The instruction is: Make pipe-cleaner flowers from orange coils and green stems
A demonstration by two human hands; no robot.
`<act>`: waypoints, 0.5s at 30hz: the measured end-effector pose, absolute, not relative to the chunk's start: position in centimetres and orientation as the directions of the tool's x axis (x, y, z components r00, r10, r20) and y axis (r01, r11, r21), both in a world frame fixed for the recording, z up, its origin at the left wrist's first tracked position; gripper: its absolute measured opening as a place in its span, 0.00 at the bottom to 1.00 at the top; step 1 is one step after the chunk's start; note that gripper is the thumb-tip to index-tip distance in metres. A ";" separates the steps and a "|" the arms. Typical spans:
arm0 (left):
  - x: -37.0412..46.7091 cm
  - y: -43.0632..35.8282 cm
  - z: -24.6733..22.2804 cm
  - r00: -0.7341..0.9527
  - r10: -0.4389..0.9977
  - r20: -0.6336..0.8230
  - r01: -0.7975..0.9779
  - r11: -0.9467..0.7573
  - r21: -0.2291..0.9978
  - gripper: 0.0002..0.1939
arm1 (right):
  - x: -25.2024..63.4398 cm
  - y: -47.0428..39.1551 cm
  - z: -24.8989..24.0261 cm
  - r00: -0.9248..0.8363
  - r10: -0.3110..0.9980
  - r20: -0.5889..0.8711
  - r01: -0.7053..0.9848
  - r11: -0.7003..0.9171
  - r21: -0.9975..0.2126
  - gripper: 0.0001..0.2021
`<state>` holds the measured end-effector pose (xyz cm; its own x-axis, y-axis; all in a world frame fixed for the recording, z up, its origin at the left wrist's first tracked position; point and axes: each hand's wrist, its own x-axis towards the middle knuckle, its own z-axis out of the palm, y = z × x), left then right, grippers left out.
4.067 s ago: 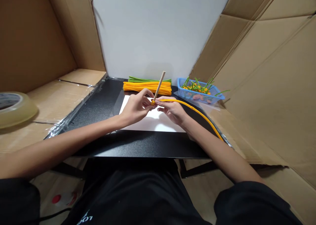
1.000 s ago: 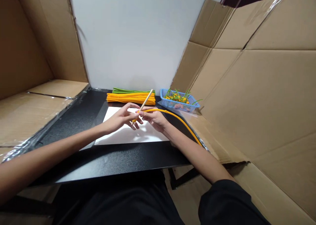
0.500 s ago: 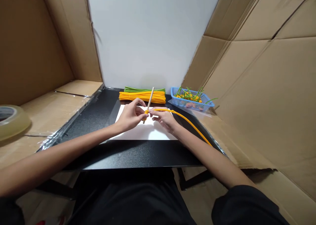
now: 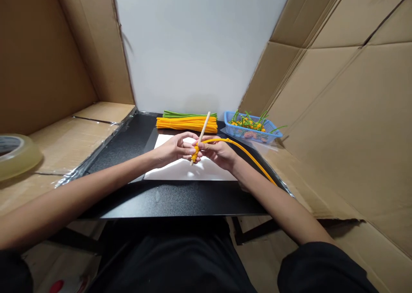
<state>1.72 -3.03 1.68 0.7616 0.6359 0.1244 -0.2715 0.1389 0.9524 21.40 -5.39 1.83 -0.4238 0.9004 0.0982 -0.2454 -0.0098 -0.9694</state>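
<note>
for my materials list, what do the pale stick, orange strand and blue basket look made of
Pale stick: probably wood, matte, from its even tan colour. Orange strand: perhaps fuzzy chenille over wire, dull, bent into tight coils; fibres too small to confirm. Blue basket: likely plastic, smooth, judging by its openwork sides.

Coils of the yellow chenille stem (image 4: 251,152) cover part of the wooden stick (image 4: 205,126); the right forearm (image 4: 275,198) hides the stem's far end. The left edge crops the tape roll (image 4: 28,163). A red-and-white object (image 4: 57,286), cropped below, is not identifiable.
</note>
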 end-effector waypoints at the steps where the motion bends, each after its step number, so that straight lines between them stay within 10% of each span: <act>1: 1.7 -3.0 1.7 0.745 0.652 0.142 -0.254 0.080 0.964 0.26 | 21.4 -5.4 1.9 -0.410 0.906 0.104 -0.233 0.007 -0.972 0.17; 15: 1.9 -3.9 0.5 0.429 0.648 0.630 0.205 -0.749 0.630 0.13 | 20.6 -5.5 1.8 -0.212 0.976 -0.040 -0.168 -0.077 -0.983 0.14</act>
